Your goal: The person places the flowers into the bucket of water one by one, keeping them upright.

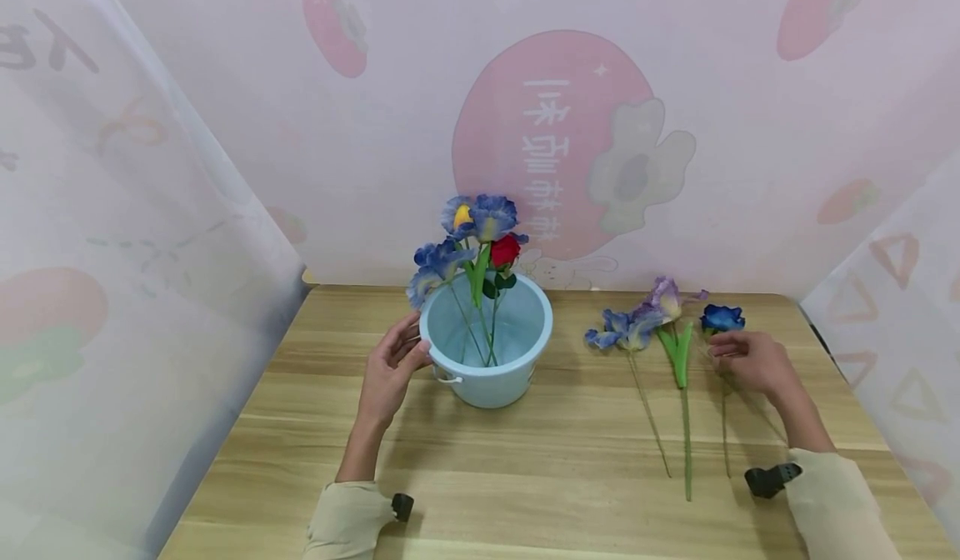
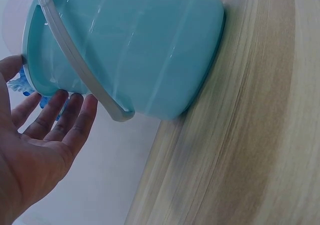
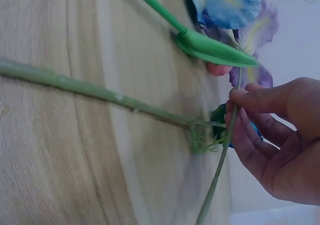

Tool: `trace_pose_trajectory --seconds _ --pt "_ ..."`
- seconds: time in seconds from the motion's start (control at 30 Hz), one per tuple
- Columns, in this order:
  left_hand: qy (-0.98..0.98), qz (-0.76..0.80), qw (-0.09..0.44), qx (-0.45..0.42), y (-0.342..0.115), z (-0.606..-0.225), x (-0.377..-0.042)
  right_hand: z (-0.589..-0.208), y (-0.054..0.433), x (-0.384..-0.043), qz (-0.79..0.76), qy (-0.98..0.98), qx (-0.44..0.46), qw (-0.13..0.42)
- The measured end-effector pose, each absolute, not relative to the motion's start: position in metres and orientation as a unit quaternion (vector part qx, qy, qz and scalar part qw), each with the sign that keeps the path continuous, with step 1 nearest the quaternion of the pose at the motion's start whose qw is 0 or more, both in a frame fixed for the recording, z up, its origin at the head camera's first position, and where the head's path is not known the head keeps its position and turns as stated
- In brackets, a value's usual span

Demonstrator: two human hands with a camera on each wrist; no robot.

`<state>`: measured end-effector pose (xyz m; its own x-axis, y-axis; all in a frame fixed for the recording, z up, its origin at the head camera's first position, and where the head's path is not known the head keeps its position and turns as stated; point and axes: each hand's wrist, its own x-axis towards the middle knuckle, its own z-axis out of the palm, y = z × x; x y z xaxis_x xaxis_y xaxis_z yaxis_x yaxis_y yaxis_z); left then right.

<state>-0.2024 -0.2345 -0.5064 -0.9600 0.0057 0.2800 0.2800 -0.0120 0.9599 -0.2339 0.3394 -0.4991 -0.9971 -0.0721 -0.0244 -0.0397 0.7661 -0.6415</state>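
Observation:
A light blue bucket [image 1: 486,385] stands on the table with blue irises [image 1: 442,264], a red rose [image 1: 505,250] and a yellow bud [image 1: 462,216] in it. My left hand [image 1: 392,368] holds its left side, thumb at the rim and fingertips along the outer wall below. At the right, my right hand [image 1: 753,364] pinches a thin green stem [image 3: 215,180] between thumb and fingers. This stem leads up to a purple iris [image 1: 666,297]. A blue rose [image 1: 722,318] lies just beyond the fingers, its head partly hidden by them in the right wrist view.
Left of my right hand lie a blue iris [image 1: 626,331] and a green-leaved stem [image 1: 686,427]. The bucket's handle [image 2: 80,65] hangs down its side. Behind the wooden table [image 1: 570,477] rises a printed cloth backdrop [image 1: 390,143], with cloth sides left and right.

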Motion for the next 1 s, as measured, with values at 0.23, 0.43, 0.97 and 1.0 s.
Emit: trace_pose_trajectory --seconds 0.23,0.43,0.97,1.0 --pt "-0.697 -0.704 0.096 -0.101 -0.234 -0.505 -0.202 -0.482 0.334 -0.226 -0.402 0.915 -0.028 0.012" --pt "-0.696 -0.705 0.094 -0.099 -0.234 -0.505 -0.201 -0.463 0.324 -0.223 -0.428 0.902 -0.041 -0.025" --pt "-0.7 -0.701 0.093 -0.099 -0.235 -0.506 -0.201 -0.414 0.276 -0.218 -0.434 0.89 -0.072 -0.118" --pt "-0.7 -0.701 0.093 -0.099 -0.235 -0.506 -0.201 -0.411 0.273 -0.218 -0.441 0.887 -0.075 -0.12"
